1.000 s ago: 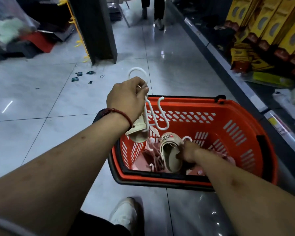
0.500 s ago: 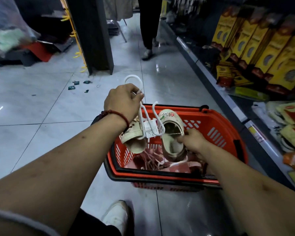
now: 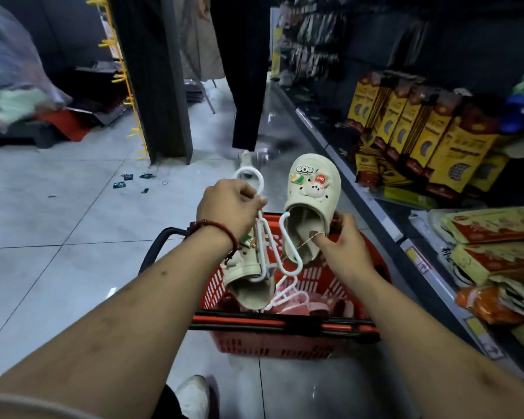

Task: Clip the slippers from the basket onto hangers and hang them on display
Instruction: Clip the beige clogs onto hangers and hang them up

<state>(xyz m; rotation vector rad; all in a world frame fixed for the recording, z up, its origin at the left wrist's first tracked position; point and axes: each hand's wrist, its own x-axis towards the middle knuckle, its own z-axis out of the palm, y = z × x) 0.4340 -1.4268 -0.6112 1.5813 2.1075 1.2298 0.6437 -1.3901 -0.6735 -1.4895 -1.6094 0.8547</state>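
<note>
My left hand point(image 3: 230, 205) grips the neck of a white plastic hanger point(image 3: 265, 237) above the red basket point(image 3: 285, 343). One beige slipper point(image 3: 247, 279) hangs from the hanger's left prong, toe up. My right hand point(image 3: 342, 246) holds a second beige slipper point(image 3: 310, 201) with cartoon charms by its heel, toe pointing up, its opening against the hanger's right prong. Pink slippers point(image 3: 315, 305) and another white hanger point(image 3: 288, 293) lie in the basket.
A store shelf point(image 3: 375, 207) with yellow boxes point(image 3: 421, 137) and packets runs along the right. A person's dark trouser leg point(image 3: 245, 86) stands in the aisle ahead. A dark pillar point(image 3: 155, 86) rises at centre left, with small scraps point(image 3: 130, 179) on the tiled floor. My white shoe point(image 3: 194, 397) is below.
My right hand lifted the second beige slipper out of the basket and up to the hanger's right prong. The view tilted up toward the shelf.
</note>
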